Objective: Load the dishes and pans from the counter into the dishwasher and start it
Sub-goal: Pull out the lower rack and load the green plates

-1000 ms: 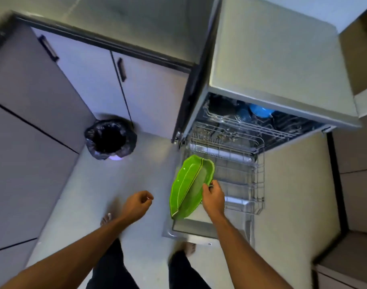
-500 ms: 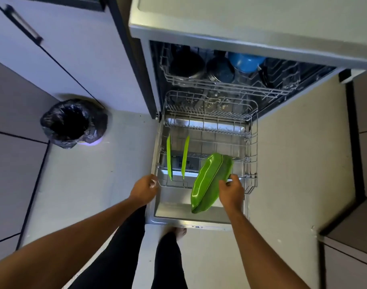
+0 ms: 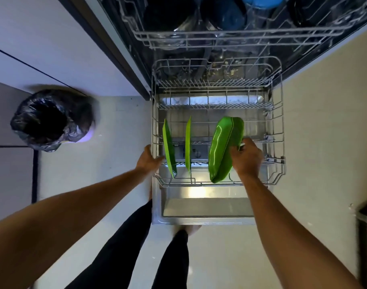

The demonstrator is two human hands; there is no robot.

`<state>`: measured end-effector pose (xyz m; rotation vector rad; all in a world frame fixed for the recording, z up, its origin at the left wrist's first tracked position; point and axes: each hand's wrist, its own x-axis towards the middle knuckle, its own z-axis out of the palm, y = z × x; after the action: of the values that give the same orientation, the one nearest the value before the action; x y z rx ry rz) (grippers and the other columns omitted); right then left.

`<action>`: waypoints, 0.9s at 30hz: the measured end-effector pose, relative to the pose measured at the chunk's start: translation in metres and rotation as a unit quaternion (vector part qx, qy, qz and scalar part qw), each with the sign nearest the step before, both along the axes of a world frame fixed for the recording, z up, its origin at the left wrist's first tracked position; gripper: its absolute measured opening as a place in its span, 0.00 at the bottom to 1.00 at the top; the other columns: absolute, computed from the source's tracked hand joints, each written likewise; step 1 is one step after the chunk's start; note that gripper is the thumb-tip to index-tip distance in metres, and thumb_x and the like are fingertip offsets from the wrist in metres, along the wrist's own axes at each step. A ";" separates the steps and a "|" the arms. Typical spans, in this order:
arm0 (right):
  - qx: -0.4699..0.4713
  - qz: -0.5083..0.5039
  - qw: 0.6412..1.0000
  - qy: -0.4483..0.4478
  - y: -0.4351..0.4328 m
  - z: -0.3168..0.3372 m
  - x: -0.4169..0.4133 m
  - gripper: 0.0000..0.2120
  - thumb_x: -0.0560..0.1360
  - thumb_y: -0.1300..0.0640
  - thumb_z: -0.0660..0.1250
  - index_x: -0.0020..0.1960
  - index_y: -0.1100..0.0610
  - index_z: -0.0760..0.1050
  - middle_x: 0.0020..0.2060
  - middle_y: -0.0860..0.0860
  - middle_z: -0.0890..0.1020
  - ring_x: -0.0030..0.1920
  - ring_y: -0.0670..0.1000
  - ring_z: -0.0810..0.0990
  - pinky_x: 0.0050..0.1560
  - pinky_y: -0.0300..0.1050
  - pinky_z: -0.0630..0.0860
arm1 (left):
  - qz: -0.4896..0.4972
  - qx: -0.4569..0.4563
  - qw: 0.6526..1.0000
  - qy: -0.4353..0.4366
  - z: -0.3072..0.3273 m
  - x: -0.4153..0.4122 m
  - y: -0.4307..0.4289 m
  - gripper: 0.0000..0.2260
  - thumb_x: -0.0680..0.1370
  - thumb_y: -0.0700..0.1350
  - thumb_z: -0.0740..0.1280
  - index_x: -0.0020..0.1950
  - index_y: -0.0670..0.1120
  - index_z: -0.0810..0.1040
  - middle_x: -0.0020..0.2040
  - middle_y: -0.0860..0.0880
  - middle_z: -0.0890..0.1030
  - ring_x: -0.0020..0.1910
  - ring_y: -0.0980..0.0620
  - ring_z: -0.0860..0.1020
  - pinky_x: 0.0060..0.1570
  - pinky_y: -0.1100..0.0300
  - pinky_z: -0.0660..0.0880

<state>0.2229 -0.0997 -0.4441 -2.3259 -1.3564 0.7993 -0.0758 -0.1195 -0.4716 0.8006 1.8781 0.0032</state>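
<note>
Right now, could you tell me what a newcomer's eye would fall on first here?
The bright green leaf-shaped dish, gripped by the right hand at the pulled-out lower rack. Left of it, two green plates stand on edge in the rack; a black-lined bin sits on the floor at left.
</note>
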 end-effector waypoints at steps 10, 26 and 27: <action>0.050 0.111 0.992 -0.045 0.011 -0.032 0.004 0.09 0.73 0.53 0.63 0.42 0.56 0.80 0.35 0.55 0.81 0.35 0.57 0.79 0.37 0.49 0.76 | -0.005 -0.004 1.000 0.017 -0.026 0.011 -0.003 0.39 0.78 0.55 0.68 0.81 0.46 0.49 0.79 0.42 0.57 0.77 0.41 0.59 0.74 0.46 0.61; 0.044 0.144 0.988 -0.034 -0.017 -0.056 -0.029 0.08 0.73 0.59 0.73 0.37 0.58 0.77 0.32 0.55 0.80 0.32 0.56 0.77 0.36 0.40 0.64 | 0.023 0.010 1.000 0.010 -0.033 0.012 -0.001 0.35 0.80 0.50 0.66 0.81 0.47 0.50 0.79 0.42 0.58 0.76 0.41 0.62 0.72 0.45 0.64; 0.029 0.145 0.988 -0.037 -0.018 -0.062 -0.031 0.08 0.75 0.57 0.72 0.38 0.58 0.78 0.32 0.54 0.81 0.32 0.56 0.78 0.36 0.40 0.64 | 0.024 0.013 1.000 0.010 -0.034 0.013 -0.001 0.35 0.80 0.49 0.66 0.81 0.47 0.50 0.79 0.42 0.58 0.76 0.41 0.62 0.72 0.46 0.64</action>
<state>0.1921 -0.1181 -0.5058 -2.1610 -1.7548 0.7499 -0.0631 -0.1203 -0.5053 0.7756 1.9189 0.0500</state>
